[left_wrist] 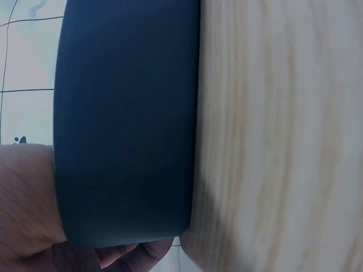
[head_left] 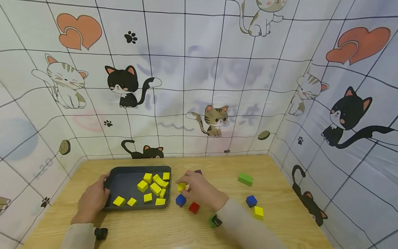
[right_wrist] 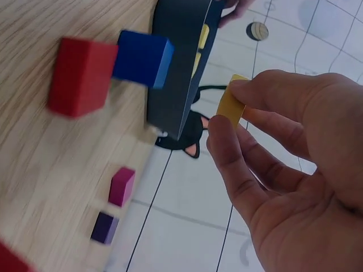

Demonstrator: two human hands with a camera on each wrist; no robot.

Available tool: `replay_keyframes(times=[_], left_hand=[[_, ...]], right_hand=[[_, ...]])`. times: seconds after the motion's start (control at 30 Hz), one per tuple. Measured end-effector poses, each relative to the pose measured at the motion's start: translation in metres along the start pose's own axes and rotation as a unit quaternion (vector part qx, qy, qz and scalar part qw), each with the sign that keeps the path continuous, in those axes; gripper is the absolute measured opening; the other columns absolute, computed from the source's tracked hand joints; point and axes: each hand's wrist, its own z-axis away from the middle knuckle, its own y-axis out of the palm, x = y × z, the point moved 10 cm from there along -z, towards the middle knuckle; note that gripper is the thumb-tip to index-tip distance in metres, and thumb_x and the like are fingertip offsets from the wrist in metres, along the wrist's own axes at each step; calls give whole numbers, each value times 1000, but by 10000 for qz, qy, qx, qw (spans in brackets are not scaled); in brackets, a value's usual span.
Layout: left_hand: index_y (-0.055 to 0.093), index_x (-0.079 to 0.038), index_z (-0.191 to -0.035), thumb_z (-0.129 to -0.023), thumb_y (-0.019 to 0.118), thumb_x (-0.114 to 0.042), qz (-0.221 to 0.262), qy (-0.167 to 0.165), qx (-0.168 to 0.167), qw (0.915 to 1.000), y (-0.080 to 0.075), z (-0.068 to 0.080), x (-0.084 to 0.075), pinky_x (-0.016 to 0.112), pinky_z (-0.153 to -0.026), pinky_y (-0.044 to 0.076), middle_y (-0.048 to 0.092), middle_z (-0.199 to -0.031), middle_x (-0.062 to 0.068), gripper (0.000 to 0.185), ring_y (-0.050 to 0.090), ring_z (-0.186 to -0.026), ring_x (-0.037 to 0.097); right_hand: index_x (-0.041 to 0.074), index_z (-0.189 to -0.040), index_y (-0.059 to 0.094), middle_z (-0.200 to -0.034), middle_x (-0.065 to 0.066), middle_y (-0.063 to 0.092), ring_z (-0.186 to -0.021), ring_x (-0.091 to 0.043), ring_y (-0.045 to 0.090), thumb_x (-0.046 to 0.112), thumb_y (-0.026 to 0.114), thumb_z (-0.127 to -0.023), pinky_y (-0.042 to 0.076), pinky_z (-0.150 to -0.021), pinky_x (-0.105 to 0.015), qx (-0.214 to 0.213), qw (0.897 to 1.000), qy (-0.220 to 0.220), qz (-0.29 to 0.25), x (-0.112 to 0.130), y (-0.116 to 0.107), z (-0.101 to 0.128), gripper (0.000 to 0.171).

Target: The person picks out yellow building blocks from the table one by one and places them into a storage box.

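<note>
My left hand (head_left: pixel 92 197) grips the left side of a dark grey tray (head_left: pixel 122 186), fingers at its rim. In the left wrist view the tray's outer wall (left_wrist: pixel 127 124) fills much of the picture. Several yellow blocks (head_left: pixel 142 186) lie inside, mostly toward the right half. Just right of the tray, my right hand (head_left: pixel 203 191) pinches a yellow block (right_wrist: pixel 231 105) between thumb and fingertips, raised off the table in the right wrist view. Close by that hand are a blue block (head_left: pixel 181 200) and a red block (head_left: pixel 194 207).
Beyond the right hand sit a magenta block (right_wrist: pixel 121 187) and a dark purple one (right_wrist: pixel 105 228). Farther right lie a green block (head_left: pixel 245 179), another blue block (head_left: pixel 251 201) and a yellow block (head_left: pixel 258 212). A green piece (head_left: pixel 212 222) is partly hidden by the right wrist. Cat-print cloth surrounds the table.
</note>
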Motion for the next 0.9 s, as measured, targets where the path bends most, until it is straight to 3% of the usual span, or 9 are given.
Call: replay_keyframes(times=[0.1, 0.23, 0.4, 0.5, 0.63, 0.77, 0.9], left_hand=[[39, 1, -173, -107, 56, -5, -6, 19, -39, 10000, -1, 1, 0, 39, -58, 39, 66, -88, 19, 67, 53, -67, 27], [39, 1, -173, -107, 56, -5, -15, -1, 8, 10000, 0, 0, 0, 40, -59, 39, 69, -93, 23, 68, 54, -69, 28], [38, 1, -174, -108, 57, -5, -63, -74, 88, 9999, 0, -1, 2, 42, -62, 42, 73, -108, 33, 69, 57, -75, 31], [38, 1, -174, -108, 57, -5, -54, -60, 50, 10000, -1, -1, 2, 41, -61, 42, 73, -106, 32, 69, 57, -74, 31], [39, 0, -174, -108, 56, -6, -11, -40, 19, 10000, -1, 0, 3, 41, -60, 40, 72, -99, 25, 69, 56, -72, 29], [39, 0, -174, -107, 56, -6, 7, -37, 29, 10000, -1, -1, 3, 41, -60, 40, 72, -99, 25, 69, 56, -72, 29], [38, -1, -174, -107, 55, -6, -2, -35, 50, 10000, 0, -2, 4, 41, -60, 40, 73, -100, 27, 69, 56, -72, 30]], right_hand=[[11, -144, 81, -129, -6, 75, -97, -4, 73, 12, 83, -108, 59, -86, -13, 64, 9999, -144, -51, 13, 8, -14, 37], [9, -145, 80, -128, -4, 75, -93, 2, 67, 12, 83, -108, 58, -86, -11, 181, 9994, -298, -2, 27, 21, -29, 38], [14, -146, 81, -131, -2, 77, -88, 0, 60, 15, 83, -108, 54, -82, -10, 263, 9984, -387, 309, 39, 35, -45, 38], [15, -146, 82, -129, -2, 78, -83, -2, 55, 16, 83, -108, 50, -75, -10, 285, 9962, -570, 593, 49, 43, -53, 38], [15, -143, 84, -129, 0, 81, -93, -3, 60, 17, 84, -107, 52, -80, -10, 263, 9928, -828, 824, 64, 49, -63, 35], [16, -141, 85, -136, 1, 82, -111, -6, 68, 16, 84, -107, 55, -94, -10, 268, 9910, -915, 934, 74, 55, -71, 34], [16, -142, 84, -136, 2, 81, -111, -5, 68, 16, 83, -108, 54, -95, -9, 385, 9915, -816, 935, 78, 64, -79, 35]])
